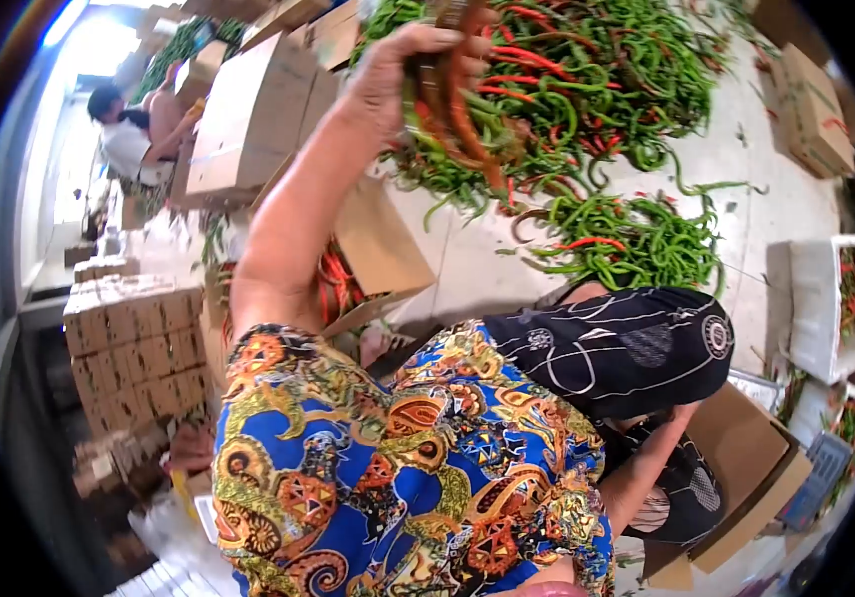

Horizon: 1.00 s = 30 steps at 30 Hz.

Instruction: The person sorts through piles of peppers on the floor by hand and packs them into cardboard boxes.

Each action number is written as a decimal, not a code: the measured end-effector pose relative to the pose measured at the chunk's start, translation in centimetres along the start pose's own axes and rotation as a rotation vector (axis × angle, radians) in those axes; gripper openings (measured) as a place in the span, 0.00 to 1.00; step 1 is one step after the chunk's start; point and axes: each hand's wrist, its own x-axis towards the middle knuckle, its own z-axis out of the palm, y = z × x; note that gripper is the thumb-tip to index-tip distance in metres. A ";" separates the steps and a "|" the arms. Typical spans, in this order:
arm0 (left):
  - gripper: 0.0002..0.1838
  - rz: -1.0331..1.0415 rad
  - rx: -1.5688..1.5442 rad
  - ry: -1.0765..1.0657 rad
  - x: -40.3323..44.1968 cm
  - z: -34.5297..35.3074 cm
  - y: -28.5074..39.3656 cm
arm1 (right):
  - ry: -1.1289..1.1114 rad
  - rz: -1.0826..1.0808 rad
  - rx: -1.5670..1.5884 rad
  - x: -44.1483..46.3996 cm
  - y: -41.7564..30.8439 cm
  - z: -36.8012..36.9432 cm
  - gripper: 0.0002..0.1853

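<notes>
Pale floor (746,229), bright window light (99,45).

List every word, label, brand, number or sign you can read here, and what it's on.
None reads clearly.
Stacked boxes: dark marks, too small and blurred to read.
Right-hand box: green print, too blurred to read.
Black trousers: round emblem, no lettering I can make out.

This is a packing place for peppers: pepper heap (587,90) far on floor (746,239), stacked cartons (139,348) at left.
</notes>
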 end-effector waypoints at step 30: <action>0.15 -0.358 1.046 0.092 -7.5 -2.2 -22.3 | 0.148 0.297 0.204 -2.2 6.3 -0.8 0.19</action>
